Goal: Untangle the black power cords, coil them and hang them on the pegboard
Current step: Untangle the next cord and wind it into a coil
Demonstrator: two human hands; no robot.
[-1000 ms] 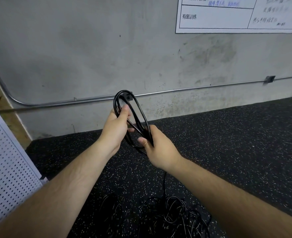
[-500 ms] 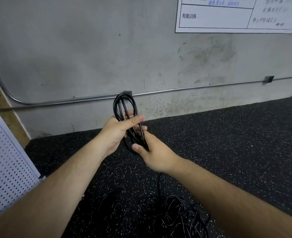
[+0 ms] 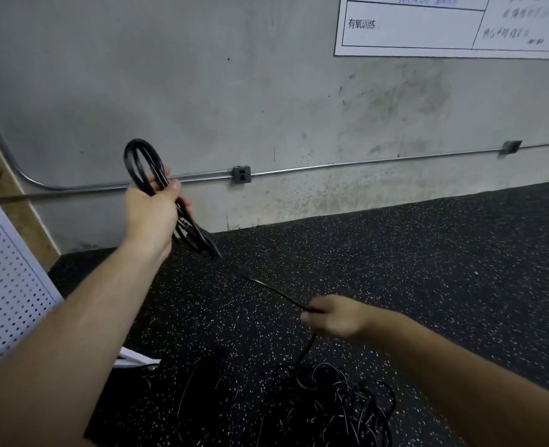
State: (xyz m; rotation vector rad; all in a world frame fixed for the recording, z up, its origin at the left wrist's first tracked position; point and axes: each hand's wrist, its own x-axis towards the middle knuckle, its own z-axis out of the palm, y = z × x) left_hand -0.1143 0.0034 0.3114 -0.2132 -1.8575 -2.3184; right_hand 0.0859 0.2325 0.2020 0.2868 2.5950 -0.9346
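Left hand grips black rubber power-cord coil, held up before wall. Right hand pinches taut free strand; hands well apart. Tangled black cord pile on speckled black rubber floor, near edge. Best: draw strand clear of pile, keep loops even, ease snags, no yanking. White perforated pegboard at left edge.

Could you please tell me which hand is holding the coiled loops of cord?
The left hand grips the coiled loops, held higher; the right hand, lower, pinches only a single strand running down to the tangled pile.
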